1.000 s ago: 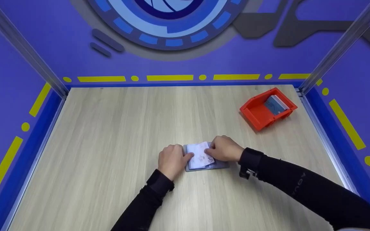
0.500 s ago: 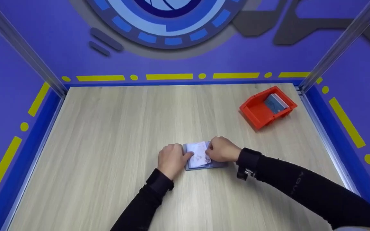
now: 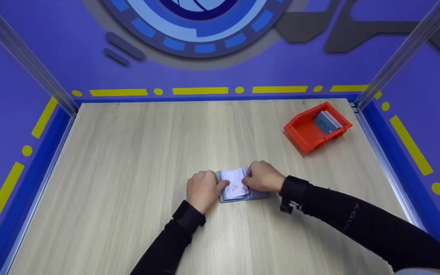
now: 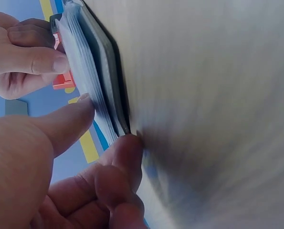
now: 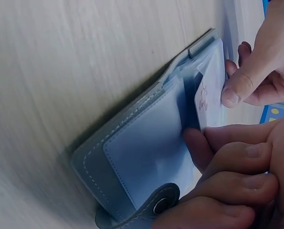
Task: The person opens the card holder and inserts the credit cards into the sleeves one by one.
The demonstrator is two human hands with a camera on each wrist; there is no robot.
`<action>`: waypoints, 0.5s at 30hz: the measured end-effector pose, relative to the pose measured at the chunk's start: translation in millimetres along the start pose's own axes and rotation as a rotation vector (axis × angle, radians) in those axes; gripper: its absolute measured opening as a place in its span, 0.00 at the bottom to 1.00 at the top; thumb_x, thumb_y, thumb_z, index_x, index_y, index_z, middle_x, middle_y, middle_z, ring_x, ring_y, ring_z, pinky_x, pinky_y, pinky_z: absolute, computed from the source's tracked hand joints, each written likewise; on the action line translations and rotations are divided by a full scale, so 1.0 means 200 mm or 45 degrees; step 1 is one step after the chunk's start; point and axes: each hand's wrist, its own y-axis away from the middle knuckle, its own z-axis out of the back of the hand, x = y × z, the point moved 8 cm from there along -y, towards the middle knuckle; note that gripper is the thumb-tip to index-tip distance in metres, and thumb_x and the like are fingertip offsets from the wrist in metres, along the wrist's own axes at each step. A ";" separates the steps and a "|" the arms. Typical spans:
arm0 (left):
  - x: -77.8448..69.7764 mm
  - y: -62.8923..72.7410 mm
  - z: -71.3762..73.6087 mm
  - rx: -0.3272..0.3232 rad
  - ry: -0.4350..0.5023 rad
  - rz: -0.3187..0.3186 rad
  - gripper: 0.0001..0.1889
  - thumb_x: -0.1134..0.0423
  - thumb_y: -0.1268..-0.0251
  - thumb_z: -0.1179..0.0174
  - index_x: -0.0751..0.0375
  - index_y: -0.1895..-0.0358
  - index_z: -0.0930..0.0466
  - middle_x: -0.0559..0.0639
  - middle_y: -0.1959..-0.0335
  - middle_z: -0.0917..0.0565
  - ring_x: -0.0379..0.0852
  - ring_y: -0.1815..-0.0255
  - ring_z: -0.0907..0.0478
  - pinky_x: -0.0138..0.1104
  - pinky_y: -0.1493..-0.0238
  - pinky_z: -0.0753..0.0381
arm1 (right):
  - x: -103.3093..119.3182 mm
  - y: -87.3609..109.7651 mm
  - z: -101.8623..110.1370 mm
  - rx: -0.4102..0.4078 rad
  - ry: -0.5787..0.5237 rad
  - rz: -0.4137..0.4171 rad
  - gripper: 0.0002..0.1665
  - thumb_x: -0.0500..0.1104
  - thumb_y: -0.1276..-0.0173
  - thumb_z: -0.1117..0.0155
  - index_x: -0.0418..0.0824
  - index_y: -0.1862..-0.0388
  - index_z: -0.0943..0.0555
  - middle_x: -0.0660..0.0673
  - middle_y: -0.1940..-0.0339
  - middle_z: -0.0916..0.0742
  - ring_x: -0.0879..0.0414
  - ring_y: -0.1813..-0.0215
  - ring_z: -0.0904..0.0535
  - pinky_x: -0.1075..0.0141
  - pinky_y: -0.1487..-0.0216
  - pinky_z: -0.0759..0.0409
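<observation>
A grey-blue card holder [image 3: 259, 194] lies unfolded on the table, its stack of clear sleeves [image 4: 84, 57] turned to the left side. My left hand [image 3: 204, 191] grips that left edge, thumb on top of the sleeves and a fingertip at the cover's lower edge. Between thumb and index finger, my right hand [image 3: 265, 177] pinches the edge of a white card with reddish print [image 5: 205, 102]. The card's far part lies behind the clear plastic, hidden in the right wrist view. A snap strap [image 5: 157, 205] sticks out by the right hand's curled fingers.
At the back right of the wooden table [image 3: 128, 152] stands a red bin [image 3: 307, 133] with several cards [image 3: 327, 123] inside. Blue-purple panels [image 3: 220, 76] enclose the back and both sides.
The right hand has shifted slightly left with the card, which now lies straighter over the sleeves. My left hand keeps its grip on the card holder.
</observation>
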 end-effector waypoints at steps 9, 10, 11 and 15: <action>0.00 0.01 0.01 -0.023 -0.012 -0.013 0.32 0.41 0.34 0.22 0.48 0.85 0.33 0.39 0.82 0.31 0.39 0.81 0.35 0.35 0.79 0.39 | 0.04 -0.02 -0.01 -0.021 0.042 0.048 0.26 0.46 0.25 0.28 0.48 0.86 0.23 0.56 0.86 0.30 0.58 0.77 0.32 0.65 0.72 0.37; 0.00 0.01 0.01 -0.025 -0.012 -0.013 0.32 0.41 0.34 0.22 0.48 0.85 0.33 0.39 0.82 0.31 0.39 0.81 0.35 0.35 0.79 0.39 | 0.04 -0.02 -0.01 -0.020 0.047 0.054 0.27 0.46 0.25 0.29 0.48 0.86 0.25 0.56 0.87 0.31 0.58 0.78 0.33 0.65 0.73 0.38; 0.00 0.01 0.01 -0.026 -0.011 -0.013 0.32 0.41 0.34 0.22 0.48 0.85 0.33 0.38 0.83 0.32 0.39 0.81 0.35 0.35 0.79 0.40 | 0.04 -0.02 -0.02 -0.017 0.048 0.061 0.28 0.45 0.25 0.29 0.49 0.87 0.26 0.56 0.87 0.31 0.58 0.78 0.34 0.65 0.73 0.38; -0.01 0.01 0.01 -0.034 -0.005 -0.023 0.34 0.42 0.33 0.22 0.47 0.86 0.37 0.39 0.82 0.34 0.39 0.81 0.37 0.35 0.79 0.40 | 0.07 -0.01 -0.03 -0.006 0.073 0.124 0.28 0.42 0.26 0.34 0.50 0.88 0.31 0.58 0.88 0.33 0.59 0.80 0.36 0.65 0.75 0.40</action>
